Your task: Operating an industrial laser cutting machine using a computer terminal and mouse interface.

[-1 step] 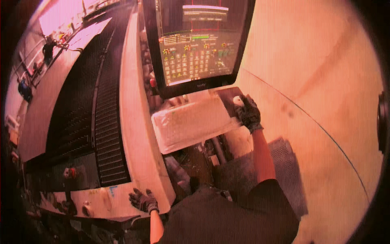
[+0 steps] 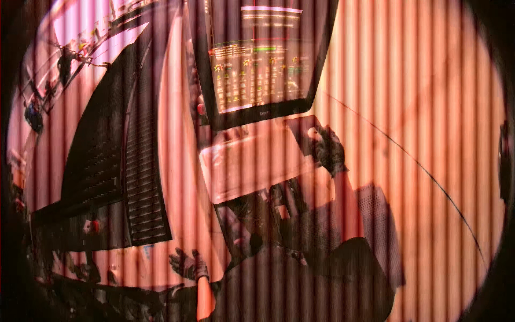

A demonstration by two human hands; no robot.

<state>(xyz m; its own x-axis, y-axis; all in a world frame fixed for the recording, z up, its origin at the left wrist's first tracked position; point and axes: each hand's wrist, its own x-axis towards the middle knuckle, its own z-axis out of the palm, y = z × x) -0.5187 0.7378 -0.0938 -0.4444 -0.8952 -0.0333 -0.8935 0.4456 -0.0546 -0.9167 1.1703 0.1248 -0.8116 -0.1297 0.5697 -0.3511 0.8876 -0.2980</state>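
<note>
My right hand (image 2: 330, 150), in a dark glove, rests over a white computer mouse (image 2: 314, 132) on a dark pad (image 2: 300, 124). Its palm and fingers hide part of the mouse. Left of the mouse lies a pale, shallow rectangular panel with a raised rim (image 2: 252, 161); what is under it cannot be made out. Above it stands a large monitor (image 2: 263, 64), lit with rows of small icons and coloured lines. My left hand (image 2: 189, 265), also in a dark glove, lies with fingers spread on the pale corner of a machine frame (image 2: 177, 214), holding nothing.
Dark slatted panels (image 2: 145, 204) fill the machine bed on the left. A red knob (image 2: 201, 109) sits beside the monitor's lower left corner. A dark textured mat (image 2: 375, 236) lies on the floor, and a thin dark line (image 2: 424, 163) curves across the floor at right.
</note>
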